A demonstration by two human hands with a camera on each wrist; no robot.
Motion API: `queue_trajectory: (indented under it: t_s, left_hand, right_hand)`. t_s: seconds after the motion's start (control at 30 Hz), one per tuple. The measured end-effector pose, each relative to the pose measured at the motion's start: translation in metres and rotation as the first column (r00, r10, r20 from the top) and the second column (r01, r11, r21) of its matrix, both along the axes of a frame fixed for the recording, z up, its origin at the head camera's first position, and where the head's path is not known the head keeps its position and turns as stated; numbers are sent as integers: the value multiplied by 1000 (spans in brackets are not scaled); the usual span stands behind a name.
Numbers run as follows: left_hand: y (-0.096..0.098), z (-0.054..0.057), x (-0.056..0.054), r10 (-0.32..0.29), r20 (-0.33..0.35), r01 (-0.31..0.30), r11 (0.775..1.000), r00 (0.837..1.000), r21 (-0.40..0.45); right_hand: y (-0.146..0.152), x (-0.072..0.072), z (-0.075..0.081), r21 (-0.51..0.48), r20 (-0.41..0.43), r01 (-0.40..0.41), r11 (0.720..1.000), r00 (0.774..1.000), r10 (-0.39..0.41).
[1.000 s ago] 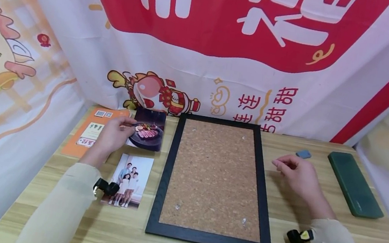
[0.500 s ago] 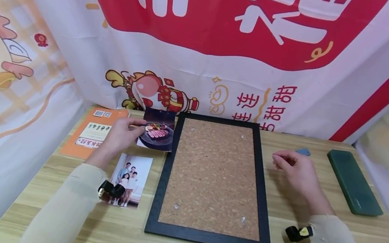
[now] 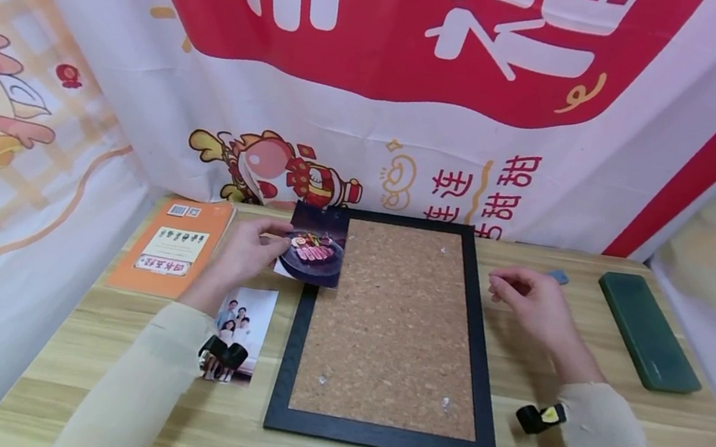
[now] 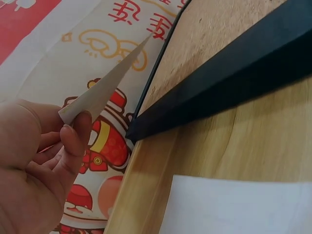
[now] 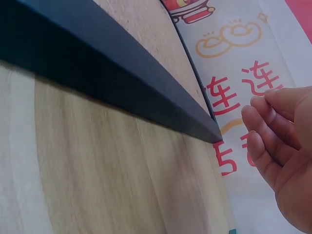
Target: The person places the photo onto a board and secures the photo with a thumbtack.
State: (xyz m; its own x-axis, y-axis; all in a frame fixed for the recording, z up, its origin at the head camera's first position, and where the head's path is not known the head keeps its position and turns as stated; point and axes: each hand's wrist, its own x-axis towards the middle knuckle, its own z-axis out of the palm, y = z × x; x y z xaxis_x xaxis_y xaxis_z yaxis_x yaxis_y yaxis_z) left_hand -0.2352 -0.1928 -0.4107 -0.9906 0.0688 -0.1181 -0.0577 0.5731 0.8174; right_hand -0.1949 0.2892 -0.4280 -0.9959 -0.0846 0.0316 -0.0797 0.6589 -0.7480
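In the head view, my left hand [image 3: 247, 254] pinches the left edge of a photo of a plated meat dish [image 3: 314, 267]. This photo is held over the upper left corner of a black-framed cork board [image 3: 398, 328]. The left wrist view shows the photo's pale back [image 4: 100, 92] between thumb and fingers, tilted and apart from the frame. Off the board's upper right side hovers my right hand [image 3: 535, 306], its fingers loosely bent, thumb near fingertips. Nothing shows between them in the right wrist view. A family photo [image 3: 249, 334] lies left of the board, partly hidden by my left wrist.
An orange booklet [image 3: 149, 263] lies at the table's back left. Back right are a long dark green case [image 3: 648, 333] and a small blue-grey piece [image 3: 558, 276]. Several small shiny spots, one of them a lower-left spot [image 3: 322, 380], mark the cork near its corners. A printed cloth [image 3: 372, 126] hangs behind.
My left hand has carried the food photo rightwards, from beside the board to over its upper left corner. The right hand has shifted slightly left and up.
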Motion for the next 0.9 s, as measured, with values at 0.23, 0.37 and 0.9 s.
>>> queue_trajectory:
  t_s: [0.23, 0.37, 0.9]
  left_hand:
    - [13, -6, -2, -31, -9, 31, 998, 999, 54]
    - [23, -9, -4, -46, -52, 48, 997, 998, 53]
    - [54, -13, -4, -65, -68, 70, 995, 996, 74]
  right_hand:
    - [-9, -6, 1, -17, -20, -18, 1000, 1000, 17]
    - [-16, -10, 1, -59, -63, -50, 997, 997, 47]
    - [-42, -22, 0, -18, -39, -70, 997, 997, 69]
